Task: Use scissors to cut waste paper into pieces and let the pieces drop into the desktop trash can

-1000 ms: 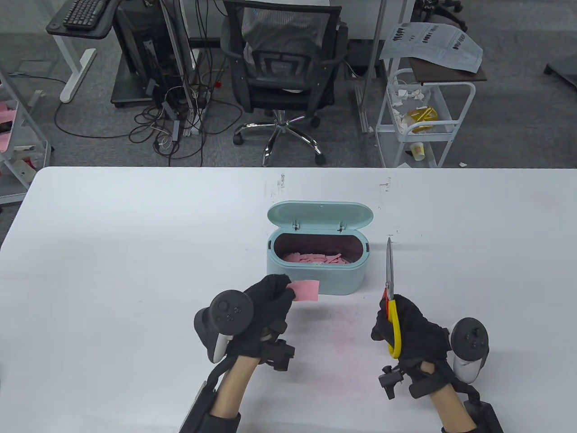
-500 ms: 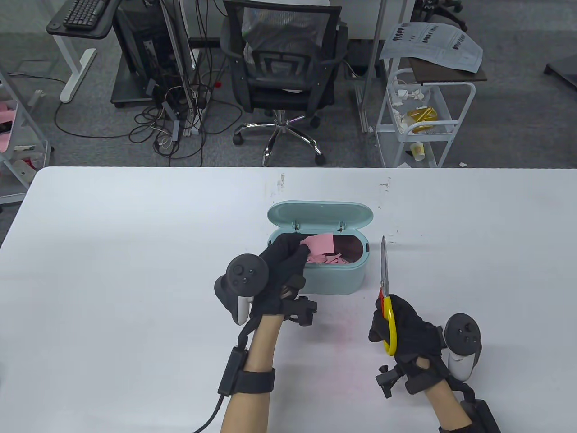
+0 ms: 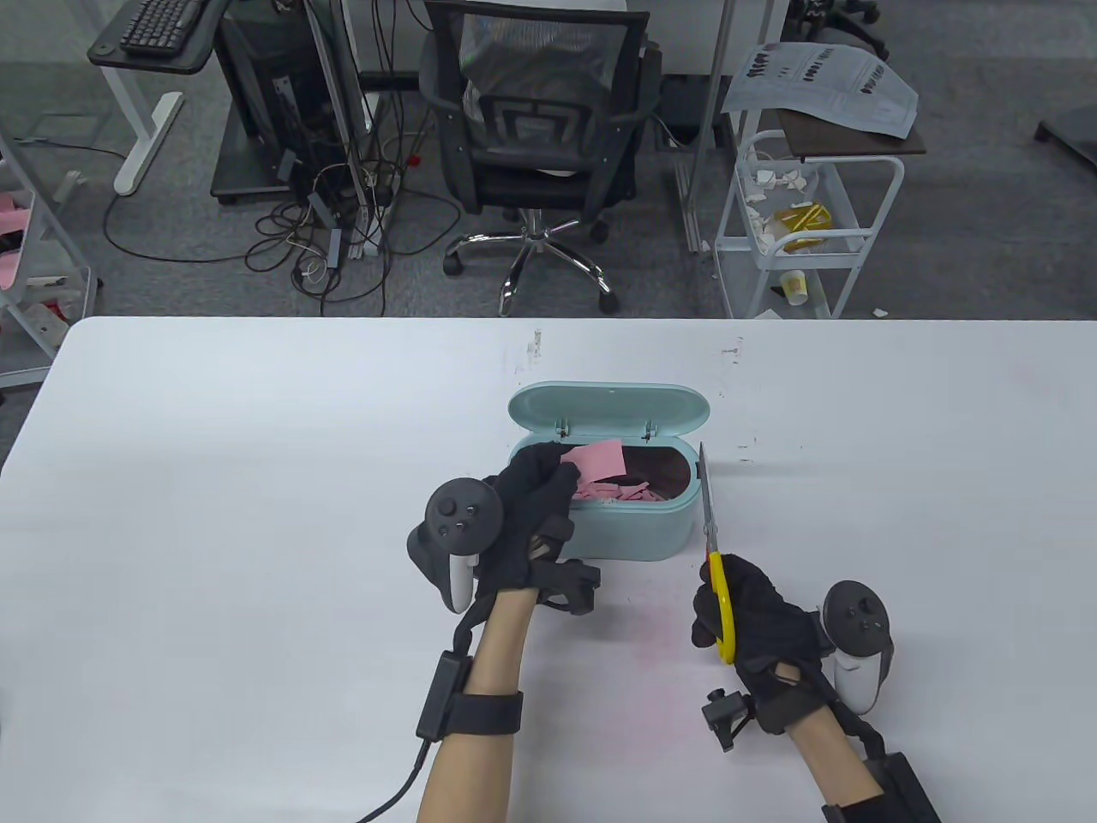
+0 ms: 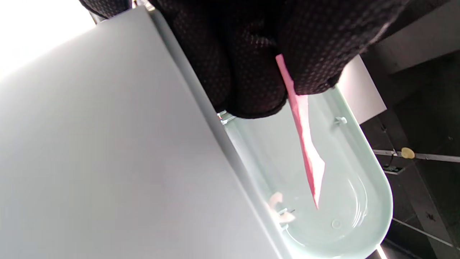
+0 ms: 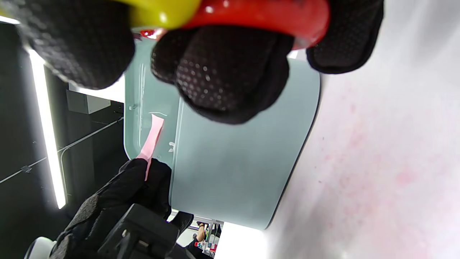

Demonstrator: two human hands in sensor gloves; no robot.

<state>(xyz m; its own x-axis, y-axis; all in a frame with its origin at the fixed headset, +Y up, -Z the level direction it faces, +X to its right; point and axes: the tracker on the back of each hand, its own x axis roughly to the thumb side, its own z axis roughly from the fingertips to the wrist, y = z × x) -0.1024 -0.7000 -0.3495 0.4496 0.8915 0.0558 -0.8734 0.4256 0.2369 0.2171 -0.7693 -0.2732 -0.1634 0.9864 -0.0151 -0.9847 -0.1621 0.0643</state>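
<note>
Pink paper (image 3: pixel 597 459) sits pinched between the thumb and fingers of my left hand (image 3: pixel 524 514), held over the open mouth of the mint-green trash can (image 3: pixel 630 530), toward the can's left end. In my left wrist view the sheet (image 4: pixel 305 136) shows nearly edge-on, caught between my gloved fingers (image 4: pixel 251 72) and reaching out in front of the can's raised lid (image 4: pixel 363 201). From my right wrist view the same strip (image 5: pixel 152 138) juts out of my left hand (image 5: pixel 140 180) against the inside of the lid.

Inside the can lie pink cut pieces (image 3: pixel 630 492), heaped on the floor of the bin below the held sheet. The lid (image 3: pixel 608 410) stands hinged back on the can's far side.

My right hand (image 3: pixel 754 613) grips the scissors (image 3: pixel 711 549) just to the right of the can, fingers curled through the yellow and red handle loops (image 5: pixel 230 14). The blades (image 3: pixel 706 497) point away from me with their tip close by the can's right end; in the table view they look closed or nearly so, and they are not touching the paper.

The can stands on the white table (image 3: pixel 214 480), with a faint pink stain (image 3: pixel 660 651) on the surface just in front of it, between my two hands.
</note>
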